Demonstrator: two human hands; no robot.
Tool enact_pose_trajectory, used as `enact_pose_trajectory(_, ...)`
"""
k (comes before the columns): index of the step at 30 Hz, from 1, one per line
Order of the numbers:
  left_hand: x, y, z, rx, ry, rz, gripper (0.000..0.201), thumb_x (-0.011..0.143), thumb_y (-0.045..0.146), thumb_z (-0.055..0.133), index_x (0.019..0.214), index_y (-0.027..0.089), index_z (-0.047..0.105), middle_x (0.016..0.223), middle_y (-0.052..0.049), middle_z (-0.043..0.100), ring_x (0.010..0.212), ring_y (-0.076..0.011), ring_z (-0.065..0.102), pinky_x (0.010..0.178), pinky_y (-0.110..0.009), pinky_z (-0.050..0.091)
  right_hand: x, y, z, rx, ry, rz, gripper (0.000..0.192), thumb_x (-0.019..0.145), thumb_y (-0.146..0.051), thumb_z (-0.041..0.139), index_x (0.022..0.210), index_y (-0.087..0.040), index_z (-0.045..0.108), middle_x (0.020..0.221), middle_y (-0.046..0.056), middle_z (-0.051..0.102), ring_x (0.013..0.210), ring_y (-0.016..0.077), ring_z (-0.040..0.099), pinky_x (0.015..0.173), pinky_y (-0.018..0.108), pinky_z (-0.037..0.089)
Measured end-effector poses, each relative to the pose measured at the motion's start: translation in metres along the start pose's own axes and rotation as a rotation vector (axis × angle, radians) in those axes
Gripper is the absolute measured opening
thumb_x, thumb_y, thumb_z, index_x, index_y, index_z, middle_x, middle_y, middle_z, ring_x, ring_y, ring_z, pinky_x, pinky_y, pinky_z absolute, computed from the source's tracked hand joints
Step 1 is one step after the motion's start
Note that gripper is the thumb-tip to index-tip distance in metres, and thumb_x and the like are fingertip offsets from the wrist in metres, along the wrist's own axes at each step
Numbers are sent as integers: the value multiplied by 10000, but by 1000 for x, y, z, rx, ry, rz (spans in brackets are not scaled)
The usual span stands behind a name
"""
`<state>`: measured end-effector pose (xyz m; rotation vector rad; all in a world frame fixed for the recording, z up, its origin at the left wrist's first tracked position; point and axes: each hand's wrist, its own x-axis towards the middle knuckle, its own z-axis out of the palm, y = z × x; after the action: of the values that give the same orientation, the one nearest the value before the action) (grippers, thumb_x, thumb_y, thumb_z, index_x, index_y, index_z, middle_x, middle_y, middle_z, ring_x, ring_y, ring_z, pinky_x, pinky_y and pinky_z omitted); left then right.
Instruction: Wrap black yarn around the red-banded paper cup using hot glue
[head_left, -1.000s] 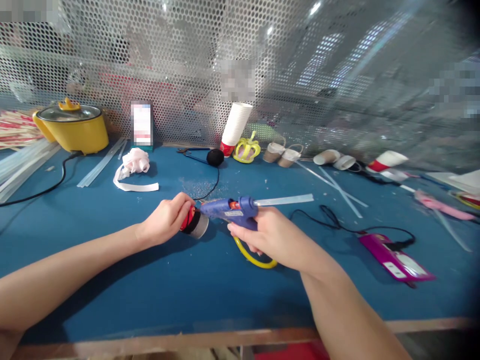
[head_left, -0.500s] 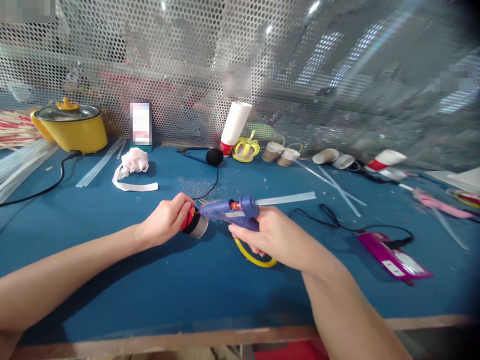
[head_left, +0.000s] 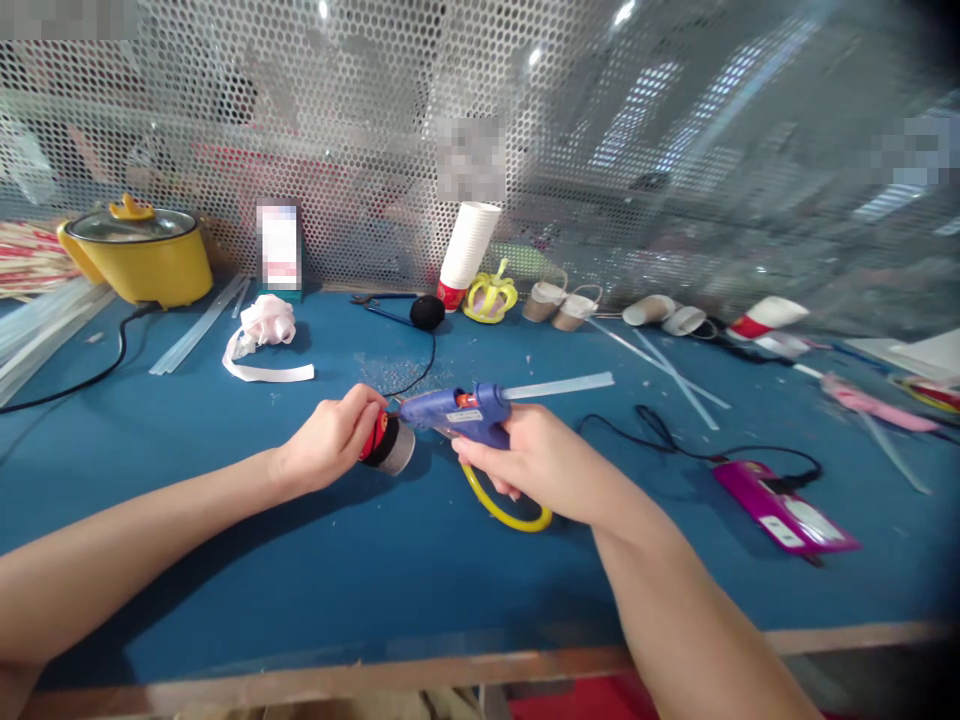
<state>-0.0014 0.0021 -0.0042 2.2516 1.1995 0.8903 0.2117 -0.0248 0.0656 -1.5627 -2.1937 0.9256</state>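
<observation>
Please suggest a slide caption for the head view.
Right hand aims a glue gun at the paper cup held by the left hand.

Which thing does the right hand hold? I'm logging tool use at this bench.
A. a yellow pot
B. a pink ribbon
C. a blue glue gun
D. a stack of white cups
C: the right hand is closed around the glue gun, its nozzle at the small cup that the left hand holds on the table.
</observation>
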Motion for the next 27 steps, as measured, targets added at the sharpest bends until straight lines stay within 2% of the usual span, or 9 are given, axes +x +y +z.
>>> enact_pose_trajectory(11,3,2,-1,-21,-5,-79,239,891,265,281,895,160,495,663,-11,585,553,-114,528,541,-227,412,-6,0,5,-63,19,-25,174,811,-302,477,704,-175,529,456,-38,509,398,106,497,469,225,415)
enact_pose_trajectory(17,4,2,-1,-35,9,-111,247,893,277,280,885,158,496,675,-17,600,580,-121,545,563,-236,423,-12,-6,8,-211,62,-91,147,799,-293,496,737,-181,569,652,16,619,580,144,547,577,253,423)
enact_pose_trajectory(22,4,4,-1,-63,7,-129,249,897,280,274,867,160,490,661,-14,606,572,-118,547,572,-238,431,-14,-12,10,-233,36,-30,111,775,-266,511,764,-182,584,583,5,573,551,142,523,505,238,386)
enact_pose_trajectory(27,4,3,-1,-47,4,-124,246,897,281,276,878,161,489,667,-16,606,568,-119,546,561,-238,426,-12,-8,9,-137,7,-19,134,789,-298,503,755,-182,563,534,-14,550,467,120,501,463,228,387)
